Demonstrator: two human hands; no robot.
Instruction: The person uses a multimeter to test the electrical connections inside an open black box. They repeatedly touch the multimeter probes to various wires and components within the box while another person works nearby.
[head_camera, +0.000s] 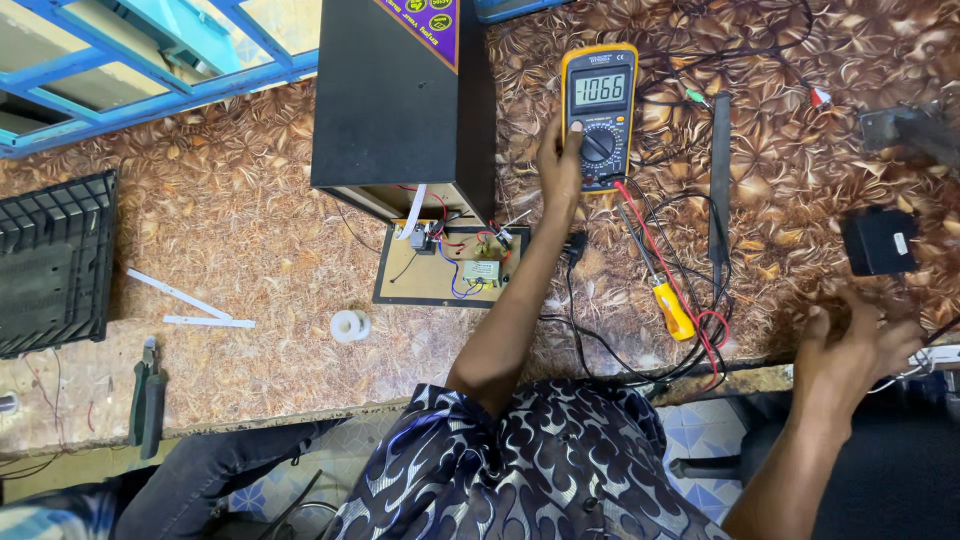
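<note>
Fingertips of the left hand (560, 160) are set against the left side of the rotary dial on a yellow-cased multimeter (599, 115), which lies flat near the far edge of the tabletop (250, 230). The fingers are pressed lightly to the dial rather than wrapped round it; whether it is actually pinched cannot be told. A reading is lit on the meter's screen, so the instrument is judged to be switched on already. Red and black test leads (690, 330) are trailed from the meter's lower end towards the near edge, where they are coiled loosely; their probe tips are not seen on any part, so measuring on the circuit is judged not yet begun.

The right hand (850, 350) is held over the near right edge with its fingers spread and nothing in its grasp, just below a small black box (878, 240). A yellow-handled screwdriver (672, 305) is laid beside the leads.

Left of the forearm, a black speaker cabinet (400, 100) stands with its back panel (445, 265) laid flat before it, the small transformer and wiring left exposed. Nearer the left edge, pliers (147, 400), a roll of white tape (350, 326) and two white strips (195, 308) are left untouched.
</note>
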